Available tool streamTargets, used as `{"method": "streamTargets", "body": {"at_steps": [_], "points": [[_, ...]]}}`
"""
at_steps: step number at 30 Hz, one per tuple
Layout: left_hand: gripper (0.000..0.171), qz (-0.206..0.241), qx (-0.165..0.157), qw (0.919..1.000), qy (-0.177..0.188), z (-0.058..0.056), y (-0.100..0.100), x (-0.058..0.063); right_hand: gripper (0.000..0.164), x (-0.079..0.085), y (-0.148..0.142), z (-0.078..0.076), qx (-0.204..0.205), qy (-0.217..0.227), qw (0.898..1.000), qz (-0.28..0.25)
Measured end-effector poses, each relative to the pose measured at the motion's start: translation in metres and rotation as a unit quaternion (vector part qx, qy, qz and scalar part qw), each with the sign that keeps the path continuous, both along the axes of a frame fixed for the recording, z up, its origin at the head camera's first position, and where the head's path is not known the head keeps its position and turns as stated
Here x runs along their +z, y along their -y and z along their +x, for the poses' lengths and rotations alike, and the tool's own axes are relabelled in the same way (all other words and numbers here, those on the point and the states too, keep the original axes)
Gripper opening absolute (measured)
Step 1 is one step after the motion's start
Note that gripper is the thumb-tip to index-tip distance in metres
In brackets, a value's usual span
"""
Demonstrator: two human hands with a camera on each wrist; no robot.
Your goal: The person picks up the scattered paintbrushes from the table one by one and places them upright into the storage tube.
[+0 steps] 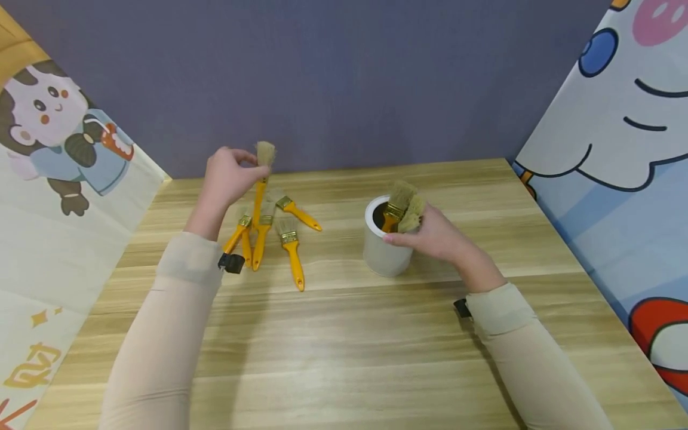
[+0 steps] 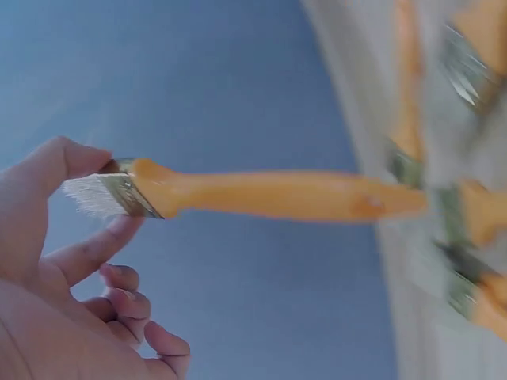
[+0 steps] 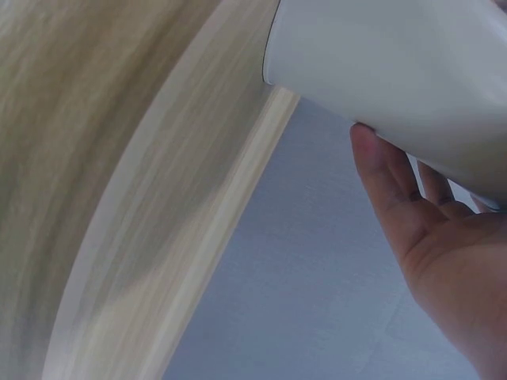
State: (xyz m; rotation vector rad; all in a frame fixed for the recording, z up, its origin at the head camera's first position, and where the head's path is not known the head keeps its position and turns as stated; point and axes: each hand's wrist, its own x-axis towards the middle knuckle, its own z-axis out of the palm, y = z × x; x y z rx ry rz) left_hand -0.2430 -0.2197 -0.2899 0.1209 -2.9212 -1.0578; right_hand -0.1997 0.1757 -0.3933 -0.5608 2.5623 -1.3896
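Note:
My left hand (image 1: 230, 176) pinches a paintbrush (image 1: 259, 200) between thumb and forefinger, at its metal collar and pale bristles. The brush's yellow handle (image 2: 277, 195) points down toward the other brushes. A white cylindrical container (image 1: 384, 257) stands on the table to the right. My right hand (image 1: 438, 236) holds it by the right side, thumb at the near rim and fingers along the outer wall (image 3: 388, 71). Inside it a paintbrush (image 1: 399, 203) and another bristle head (image 1: 412, 214) stand bristles up; their handles are mostly hidden.
Several yellow-handled paintbrushes lie below my left hand, among them one brush (image 1: 293, 260) nearest the middle and another brush (image 1: 302, 215) farther back. A grey-blue panel (image 1: 344, 89) rises behind the wooden table (image 1: 333, 358). Cartoon-printed walls flank both sides.

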Motion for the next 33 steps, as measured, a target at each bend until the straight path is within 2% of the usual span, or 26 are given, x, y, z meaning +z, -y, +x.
{"method": "streamTargets", "body": {"at_steps": [5,9,11,15,19,24,27,33], "points": [[0.056,0.054,-0.02,0.9976,-0.039,0.008,-0.026,0.025,0.077,0.0,-0.001,0.0,0.0,0.0,1.0,0.003],[0.047,0.109,-0.044,0.99,-0.078,0.013,-0.048,0.037,0.078,-0.001,-0.001,0.001,-0.001,0.0,1.0,0.006],[0.042,0.142,-0.06,0.9821,-0.109,0.015,-0.061,0.042,0.078,-0.002,-0.002,0.002,-0.005,0.002,1.0,0.006],[0.036,0.194,-0.11,0.9605,-0.166,0.019,-0.092,0.044,0.077,-0.003,-0.003,0.003,-0.012,0.01,1.0,0.005],[0.036,0.213,-0.165,0.9427,-0.197,0.025,-0.12,0.039,0.076,-0.003,-0.003,0.003,-0.009,0.008,1.0,0.004],[0.042,0.211,-0.222,0.9284,-0.21,0.03,-0.146,0.026,0.075,-0.003,-0.002,0.0,0.003,-0.006,1.0,-0.008],[0.046,0.203,-0.247,0.927,-0.196,0.03,-0.156,0.014,0.08,-0.002,-0.001,-0.001,0.012,-0.007,1.0,-0.015],[0.052,0.16,-0.259,0.9397,-0.156,0.029,-0.159,-0.012,0.087,-0.001,0.0,-0.003,0.011,-0.005,1.0,-0.009]]}}
